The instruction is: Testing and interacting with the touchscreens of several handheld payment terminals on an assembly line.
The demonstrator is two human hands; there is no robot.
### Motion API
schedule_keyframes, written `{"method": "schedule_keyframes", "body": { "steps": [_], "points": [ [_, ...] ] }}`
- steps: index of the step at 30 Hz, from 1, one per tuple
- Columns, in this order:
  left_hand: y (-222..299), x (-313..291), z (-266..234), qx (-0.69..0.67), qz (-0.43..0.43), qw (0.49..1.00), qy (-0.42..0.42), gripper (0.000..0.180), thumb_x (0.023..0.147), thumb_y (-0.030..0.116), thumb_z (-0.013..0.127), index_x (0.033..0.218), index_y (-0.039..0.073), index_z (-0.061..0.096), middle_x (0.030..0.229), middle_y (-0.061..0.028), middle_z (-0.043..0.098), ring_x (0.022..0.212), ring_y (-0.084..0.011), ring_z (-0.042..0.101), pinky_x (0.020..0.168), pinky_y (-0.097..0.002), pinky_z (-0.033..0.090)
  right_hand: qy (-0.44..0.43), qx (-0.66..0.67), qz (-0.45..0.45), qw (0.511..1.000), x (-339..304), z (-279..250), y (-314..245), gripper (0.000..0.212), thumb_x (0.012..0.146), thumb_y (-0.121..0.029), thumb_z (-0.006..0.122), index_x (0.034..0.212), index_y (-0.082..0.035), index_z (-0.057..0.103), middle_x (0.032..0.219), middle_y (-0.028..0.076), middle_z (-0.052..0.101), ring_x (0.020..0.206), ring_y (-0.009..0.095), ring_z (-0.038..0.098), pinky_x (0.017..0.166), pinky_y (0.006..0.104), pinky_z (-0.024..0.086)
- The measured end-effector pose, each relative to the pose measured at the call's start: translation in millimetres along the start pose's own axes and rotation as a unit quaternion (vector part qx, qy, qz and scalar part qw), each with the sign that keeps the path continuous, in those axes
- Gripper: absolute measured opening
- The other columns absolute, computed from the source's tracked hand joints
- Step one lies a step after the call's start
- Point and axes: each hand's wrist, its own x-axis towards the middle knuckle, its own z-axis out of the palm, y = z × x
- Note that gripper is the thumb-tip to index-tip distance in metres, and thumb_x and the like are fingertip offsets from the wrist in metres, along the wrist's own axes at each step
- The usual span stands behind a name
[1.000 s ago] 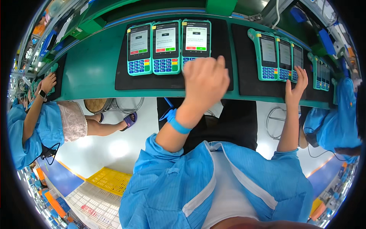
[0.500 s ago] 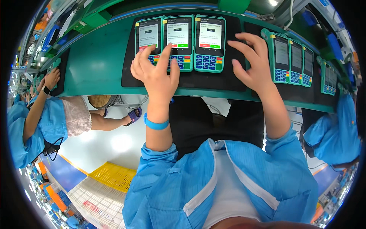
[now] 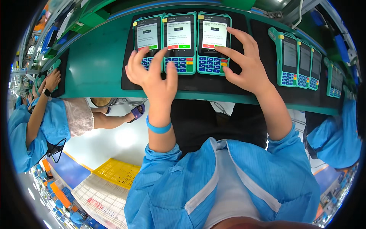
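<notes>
Three teal card terminals [image 3: 179,42] side by side on a black mat [image 3: 198,82], screens lit white, blue keypads. Left hand [image 3: 152,74] spread, fingertips over the keypads of the left two. Right hand [image 3: 244,63] spread, index finger on the third terminal [image 3: 213,42]. More terminals [image 3: 301,61] further right, at least three. Green bench [image 3: 95,57]; yellow crate [image 3: 118,173] on floor; co-worker's arm [image 3: 42,99] at left.

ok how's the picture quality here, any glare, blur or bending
Head view: the green bench edge bows strongly from the fisheye, corners are black; the lit terminal screens stay readable without washout; the floor patch is blown out; left hand and right hand look sharp.
</notes>
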Motion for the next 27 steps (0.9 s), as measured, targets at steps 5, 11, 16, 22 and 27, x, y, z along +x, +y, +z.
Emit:
{"method": "schedule_keyframes", "body": {
  "steps": [5,11,16,22,27],
  "points": [
    [-16,1,-6,0.054,-0.043,0.997,0.046,0.027,0.080,0.023,0.063,0.105,0.017,0.071,0.127,-0.0136,0.049,0.126,-0.0387,0.035,0.107,-0.0530,0.018,0.019,0.018,-0.002,1.000,-2,-4,2,0.049,0.068,-0.017,0.070,0.116,-0.020,0.064,0.143,0.009,0.041,0.133,0.034,0.036,0.107,0.0482,0.032],
    [-23,7,-2,0.117,-0.041,0.992,0.009,0.027,0.079,0.026,0.065,0.105,0.020,0.071,0.128,-0.0131,0.049,0.129,-0.0383,0.034,0.108,-0.0544,0.017,0.023,0.054,0.013,0.998,-1,-4,7,0.049,0.070,-0.015,0.070,0.118,-0.020,0.063,0.143,0.009,0.041,0.133,0.034,0.035,0.108,0.0477,0.030],
    [-33,11,3,0.061,-0.067,0.996,0.008,0.031,0.079,0.027,0.066,0.110,0.023,0.070,0.128,-0.0131,0.049,0.130,-0.0382,0.033,0.109,-0.0535,0.017,0.024,0.086,0.061,0.994,0,-3,13,0.051,0.071,-0.015,0.069,0.121,-0.020,0.061,0.144,0.010,0.037,0.133,0.034,0.033,0.108,0.0465,0.032],
    [-28,31,10,0.036,-0.074,0.996,-0.028,0.039,0.081,0.032,0.064,0.119,0.024,0.065,0.134,-0.0169,0.047,0.133,-0.0379,0.032,0.109,-0.0577,0.014,0.013,0.116,0.106,0.988,-1,2,21,0.057,0.075,-0.018,0.067,0.130,-0.022,0.054,0.144,0.012,0.036,0.132,0.035,0.033,0.107,0.0465,0.033],
    [-32,41,17,0.066,-0.087,0.992,-0.061,0.044,0.083,0.036,0.062,0.124,0.024,0.062,0.138,-0.0197,0.045,0.135,-0.0382,0.031,0.108,-0.0630,0.013,-0.022,0.110,0.132,0.985,-1,1,18,0.060,0.076,-0.019,0.066,0.134,-0.022,0.050,0.141,0.013,0.039,0.133,0.035,0.031,0.108,0.0456,0.033]
  ]
}}
